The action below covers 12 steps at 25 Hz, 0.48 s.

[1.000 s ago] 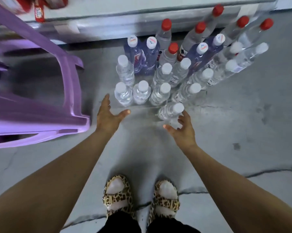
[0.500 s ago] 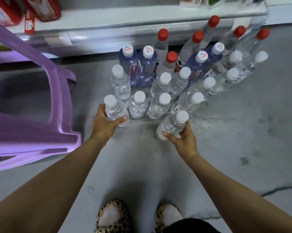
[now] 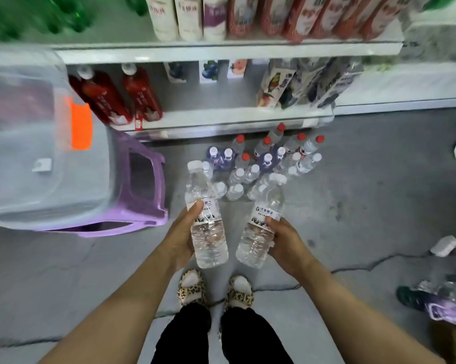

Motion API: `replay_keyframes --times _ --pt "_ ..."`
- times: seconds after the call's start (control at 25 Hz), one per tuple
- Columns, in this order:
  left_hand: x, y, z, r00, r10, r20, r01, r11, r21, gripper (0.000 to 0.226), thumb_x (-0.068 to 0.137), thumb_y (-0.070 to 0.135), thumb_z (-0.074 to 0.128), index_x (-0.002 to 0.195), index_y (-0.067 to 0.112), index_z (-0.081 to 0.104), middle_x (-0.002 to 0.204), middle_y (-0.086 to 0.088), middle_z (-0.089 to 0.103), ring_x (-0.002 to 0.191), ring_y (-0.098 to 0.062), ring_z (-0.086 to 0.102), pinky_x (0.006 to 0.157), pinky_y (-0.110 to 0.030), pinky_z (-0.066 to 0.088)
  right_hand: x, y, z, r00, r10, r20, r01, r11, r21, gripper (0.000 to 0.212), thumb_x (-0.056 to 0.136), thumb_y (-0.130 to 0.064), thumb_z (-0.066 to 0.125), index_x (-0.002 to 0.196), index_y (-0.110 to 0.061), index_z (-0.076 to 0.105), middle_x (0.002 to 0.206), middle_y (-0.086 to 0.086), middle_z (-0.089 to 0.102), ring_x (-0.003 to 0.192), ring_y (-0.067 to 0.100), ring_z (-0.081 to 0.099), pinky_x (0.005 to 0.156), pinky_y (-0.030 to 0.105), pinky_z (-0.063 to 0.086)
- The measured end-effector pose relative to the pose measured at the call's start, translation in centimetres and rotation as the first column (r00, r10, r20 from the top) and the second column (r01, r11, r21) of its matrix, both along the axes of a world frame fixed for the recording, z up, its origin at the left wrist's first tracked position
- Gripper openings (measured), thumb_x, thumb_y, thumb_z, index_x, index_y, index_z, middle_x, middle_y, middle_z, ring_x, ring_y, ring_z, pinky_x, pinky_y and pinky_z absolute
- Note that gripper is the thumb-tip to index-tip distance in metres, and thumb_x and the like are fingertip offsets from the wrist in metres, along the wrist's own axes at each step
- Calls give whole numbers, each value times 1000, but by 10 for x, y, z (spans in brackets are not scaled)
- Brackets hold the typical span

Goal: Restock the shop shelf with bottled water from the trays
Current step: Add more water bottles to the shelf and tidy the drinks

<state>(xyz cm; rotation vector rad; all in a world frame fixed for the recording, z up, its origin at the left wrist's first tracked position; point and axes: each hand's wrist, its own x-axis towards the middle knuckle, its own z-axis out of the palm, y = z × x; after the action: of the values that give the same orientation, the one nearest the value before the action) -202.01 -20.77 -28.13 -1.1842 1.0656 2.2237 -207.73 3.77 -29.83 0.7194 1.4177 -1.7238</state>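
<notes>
With left hand (image 3: 181, 239) and right hand (image 3: 287, 245) each clenched round a water bottle (image 3: 208, 227), carry upright, seat in bottom shelf (image 3: 221, 118) gap beside red juice bottles (image 3: 121, 97).

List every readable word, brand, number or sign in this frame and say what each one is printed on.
Right-hand water bottle: label seems to read "方舟德泉"; small print below is blurred.
Left-hand water bottle: label mostly covered by the left hand; one character, perhaps "德".
Shelf cartons and red juice bottles: print too blurred.
Price tag on the shelf edge: unreadable.
Floor bottles: labels too small.
</notes>
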Motion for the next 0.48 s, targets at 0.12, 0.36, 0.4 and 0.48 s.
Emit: replay_keyframes --times 0.12,0.36,0.4,0.48 --pt "-22 -11 117 990 0 -138 7 999 48 77 79 61 57 136 11 57 107 -11 71 86 -22 72 69 -32 60 -28 -31 120 1000 -14 -22 10 988 -153 28 93 -32 59 97 -13 79 96 13 73 86 29 72 81 41 57" --pt "-67 -49 313 871 79 -485 -121 991 -56 90 59 39 95 134 5 57 124 -24 66 106 -40 67 93 -56 55 -95 -116 299 936 93 -339 -186 950 -252 45 80 -31 82 112 -2 69 103 19 71 87 31 73 78 41 62" --pt "-72 -61 341 833 74 -548 -137 988 -76 83 61 30 94 132 5 59 120 -23 68 102 -38 69 93 -54 55 -105 -132 326 915 113 -387 -225 939 -258 66 69 -33 92 120 0 67 108 21 70 90 35 72 82 46 61" --pt "-80 -87 386 773 55 -632 -173 977 -126 67 72 20 81 131 1 59 114 -21 70 95 -33 69 85 -47 58 -122 -163 371 872 97 -480 -256 926 -278 102 51 -35 101 135 2 57 112 22 72 94 36 73 80 48 60"
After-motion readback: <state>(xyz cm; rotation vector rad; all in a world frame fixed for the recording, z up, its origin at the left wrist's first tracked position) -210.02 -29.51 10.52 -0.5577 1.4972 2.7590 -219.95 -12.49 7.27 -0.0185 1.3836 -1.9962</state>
